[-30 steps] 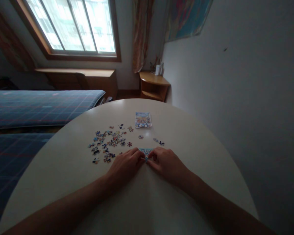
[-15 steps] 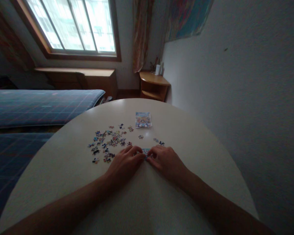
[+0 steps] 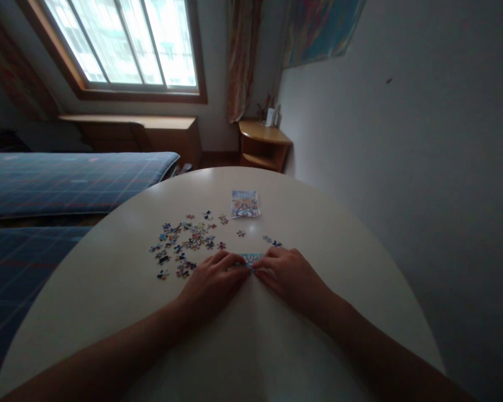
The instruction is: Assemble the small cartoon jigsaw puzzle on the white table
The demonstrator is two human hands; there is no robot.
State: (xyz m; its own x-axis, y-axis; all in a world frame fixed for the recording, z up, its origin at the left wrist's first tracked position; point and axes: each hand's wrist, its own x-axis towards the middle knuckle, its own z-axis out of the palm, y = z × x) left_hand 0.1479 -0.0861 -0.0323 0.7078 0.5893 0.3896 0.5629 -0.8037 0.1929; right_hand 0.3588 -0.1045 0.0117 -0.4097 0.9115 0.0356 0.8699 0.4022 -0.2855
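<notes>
blue puzzle section (image 3: pixel 251 258): seen on white table (image 3: pixel 327 234) | left hand (image 3: pixel 213 279): half-curled, set at section's left side, hold can't be told | right hand (image 3: pixel 292 279): fingers bent, set at section's right, hold can't be told | loose pieces (image 3: pixel 197 238): scattered left of section | picture sheet (image 3: pixel 245 204): laid beyond section

The puzzle strip (image 3: pixel 252 258) was blue and white, and it lay between the left fingers (image 3: pixel 233 258) and the right fingers (image 3: pixel 270 261), which touched it and hid some of its parts. Lots of loose puzzle pieces (image 3: pixel 197 239), dark blue, light blue, yellow and red, lay in a messy bunch past the left fingers and off to their left. One lone piece (image 3: pixel 241 233) lay just past the strip, and a pale piece (image 3: pixel 267 239) and a dark piece (image 3: pixel 277 244) lay just beyond the right fingers.
</notes>
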